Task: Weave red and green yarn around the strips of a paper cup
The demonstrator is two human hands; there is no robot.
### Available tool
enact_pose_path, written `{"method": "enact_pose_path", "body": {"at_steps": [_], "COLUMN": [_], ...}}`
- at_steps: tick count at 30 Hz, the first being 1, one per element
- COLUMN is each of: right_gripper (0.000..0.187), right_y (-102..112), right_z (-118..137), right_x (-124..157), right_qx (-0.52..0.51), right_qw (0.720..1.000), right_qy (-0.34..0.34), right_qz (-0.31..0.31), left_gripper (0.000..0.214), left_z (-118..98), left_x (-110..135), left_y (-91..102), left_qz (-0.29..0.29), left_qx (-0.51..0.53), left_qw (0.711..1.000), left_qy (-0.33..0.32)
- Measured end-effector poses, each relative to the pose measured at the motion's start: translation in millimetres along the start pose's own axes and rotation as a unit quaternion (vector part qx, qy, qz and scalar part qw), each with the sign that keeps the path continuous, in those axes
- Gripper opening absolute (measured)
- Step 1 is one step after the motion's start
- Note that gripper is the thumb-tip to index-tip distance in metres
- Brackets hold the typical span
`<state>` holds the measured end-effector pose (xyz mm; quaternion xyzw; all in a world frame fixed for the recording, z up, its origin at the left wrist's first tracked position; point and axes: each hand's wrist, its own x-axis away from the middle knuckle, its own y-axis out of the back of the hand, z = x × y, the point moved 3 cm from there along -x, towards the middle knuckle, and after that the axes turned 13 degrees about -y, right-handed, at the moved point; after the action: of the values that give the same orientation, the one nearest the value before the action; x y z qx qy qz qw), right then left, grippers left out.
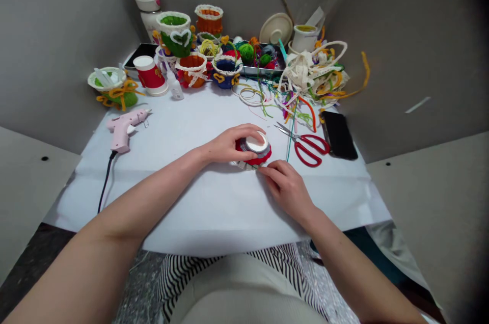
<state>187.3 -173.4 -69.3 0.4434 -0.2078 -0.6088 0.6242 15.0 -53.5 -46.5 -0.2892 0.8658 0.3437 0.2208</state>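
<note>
Near the middle of the table, a small cup (256,141) with a white round base stands base up, with red and grey yarn around it and pale strips at its lower edge. My left hand (237,144) is wrapped round it from the left, fingers over the base. At its lower right edge my right hand (284,181) has thumb and fingers pinched together; what they hold is too small to make out. A dark green yarn strand (289,146) runs back from beside my right hand. Red-handled scissors (305,144) lie just beyond that hand.
A pink glue gun (125,128) lies at left, its cord over the front edge. A phone (339,134) lies at right. Behind stand a glue bottle (174,84), a red-and-white paper cup (150,76), several yarn-covered cups and a tray (250,70) of yarn balls. Tangled trim (305,74) is piled at back right.
</note>
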Motion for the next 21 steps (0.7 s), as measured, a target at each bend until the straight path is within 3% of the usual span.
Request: {"method": "enact_pose_path", "body": {"at_steps": [5, 11, 21], "right_gripper": [0.029, 0.028, 0.024], "right_y": [-4, -13, -5], "right_z": [9, 14, 7], "right_x": [9, 22, 13], "right_qx": [0.029, 0.060, 0.100], "right_qw": [1.000, 0.998, 0.994], "right_qy": [0.011, 0.023, -0.036], "right_qz": [0.002, 0.009, -0.040], "left_gripper": [0.041, 0.042, 0.041], "left_z": [1, 0, 2], "left_x": [1, 5, 6], "left_y": [-3.3, -6.2, -6.4], "left_qz": [0.037, 0.036, 0.025], "left_qx": [-0.004, 0.009, 0.023], "left_qw": [0.999, 0.999, 0.999], "left_qy": [0.018, -0.004, -0.005]}}
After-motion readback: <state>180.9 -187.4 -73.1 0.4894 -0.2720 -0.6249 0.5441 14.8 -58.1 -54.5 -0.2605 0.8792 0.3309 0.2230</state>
